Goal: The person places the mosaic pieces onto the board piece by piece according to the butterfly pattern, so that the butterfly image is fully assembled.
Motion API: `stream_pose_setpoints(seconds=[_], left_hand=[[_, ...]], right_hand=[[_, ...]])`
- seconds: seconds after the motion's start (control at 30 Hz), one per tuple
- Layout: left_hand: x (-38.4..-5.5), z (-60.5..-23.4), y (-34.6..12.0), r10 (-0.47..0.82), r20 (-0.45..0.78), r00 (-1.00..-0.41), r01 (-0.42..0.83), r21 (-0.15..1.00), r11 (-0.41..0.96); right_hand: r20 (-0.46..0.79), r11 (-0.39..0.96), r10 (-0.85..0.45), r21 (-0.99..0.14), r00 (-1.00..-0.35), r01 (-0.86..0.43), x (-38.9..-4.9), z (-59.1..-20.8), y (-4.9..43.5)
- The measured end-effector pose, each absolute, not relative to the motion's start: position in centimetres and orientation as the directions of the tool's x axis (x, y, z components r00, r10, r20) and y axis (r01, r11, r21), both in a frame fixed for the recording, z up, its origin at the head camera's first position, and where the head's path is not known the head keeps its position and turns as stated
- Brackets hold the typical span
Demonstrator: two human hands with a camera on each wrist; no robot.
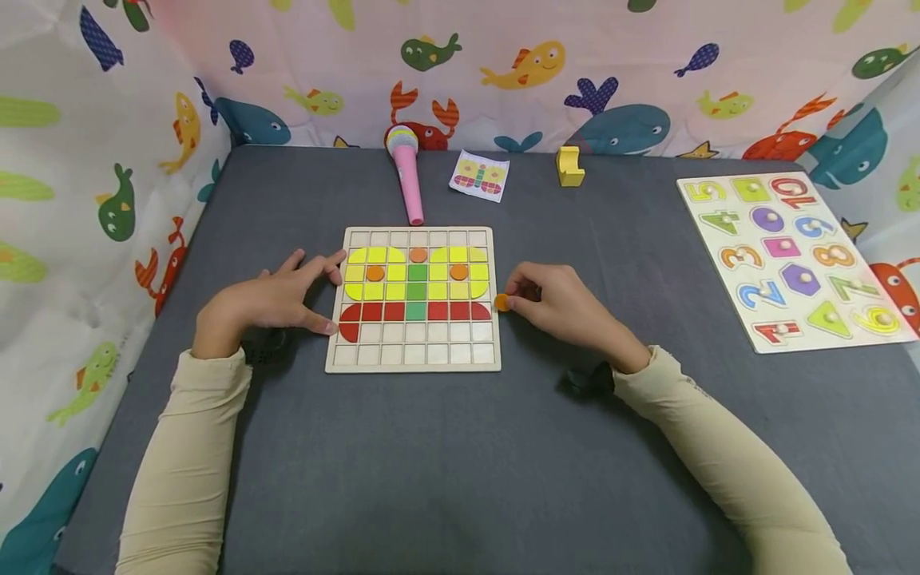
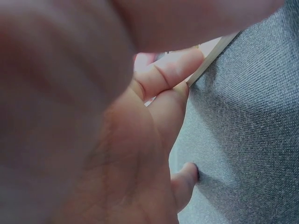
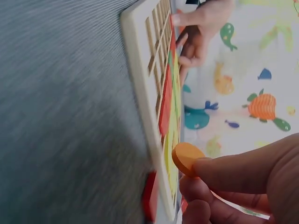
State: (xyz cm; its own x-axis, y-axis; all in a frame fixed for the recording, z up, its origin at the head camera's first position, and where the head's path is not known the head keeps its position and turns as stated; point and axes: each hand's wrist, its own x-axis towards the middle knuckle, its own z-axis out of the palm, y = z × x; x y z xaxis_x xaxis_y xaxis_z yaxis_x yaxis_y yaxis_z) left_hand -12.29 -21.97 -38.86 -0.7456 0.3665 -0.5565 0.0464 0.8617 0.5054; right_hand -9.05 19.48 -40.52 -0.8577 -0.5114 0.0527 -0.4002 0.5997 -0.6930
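Note:
A square wooden grid board (image 1: pixel 413 361) lies flat on the dark table, part filled with yellow, red, green and orange pieces in a symmetric pattern. My right hand (image 1: pixel 557 302) pinches an orange round piece (image 3: pixel 186 157) between thumb and fingers, just beside the board's right edge. At that edge, in the right wrist view, a red piece (image 3: pixel 150 196) lies outside the grid; the head view does not show it. My left hand (image 1: pixel 269 299) rests against the board's left side, thumb and forefinger spread apart along its border. In the left wrist view, the fingers (image 2: pixel 163 74) touch the board's rim.
Behind the board lie a pink toy microphone (image 1: pixel 408 180), a small picture card (image 1: pixel 479 176) with a similar pattern and a yellow notched block (image 1: pixel 570 166). A number-and-shape puzzle board (image 1: pixel 726 291) sits at the right. Fish-patterned cloth (image 1: pixel 517 112) borders the table (image 1: pixel 431 479).

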Motion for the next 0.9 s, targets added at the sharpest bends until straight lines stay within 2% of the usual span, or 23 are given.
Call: stream_pose_setpoints(seconds=[0.23, 0.67, 0.9], left_hand=[[-14.2, -43.1, -24.3, 0.358, -0.556, -0.75, 0.045, 0.498, 0.866], [-15.3, -44.6, -25.0, 0.352, -0.563, -0.748, 0.06, 0.47, 0.881], [-15.5, -44.5, -24.9, 0.346, -0.571, -0.745, 0.043, 0.476, 0.878]], right_hand=[[0.066, 0.552, -0.549, -0.72, -0.833, -0.421, -9.6, -40.2, 16.2], [0.09, 0.472, -0.691, -0.695, -0.717, -0.543, -9.9, -39.5, 9.1], [0.02, 0.465, -0.755, -0.688, -0.656, -0.557, -10.2, -39.3, 5.8]])
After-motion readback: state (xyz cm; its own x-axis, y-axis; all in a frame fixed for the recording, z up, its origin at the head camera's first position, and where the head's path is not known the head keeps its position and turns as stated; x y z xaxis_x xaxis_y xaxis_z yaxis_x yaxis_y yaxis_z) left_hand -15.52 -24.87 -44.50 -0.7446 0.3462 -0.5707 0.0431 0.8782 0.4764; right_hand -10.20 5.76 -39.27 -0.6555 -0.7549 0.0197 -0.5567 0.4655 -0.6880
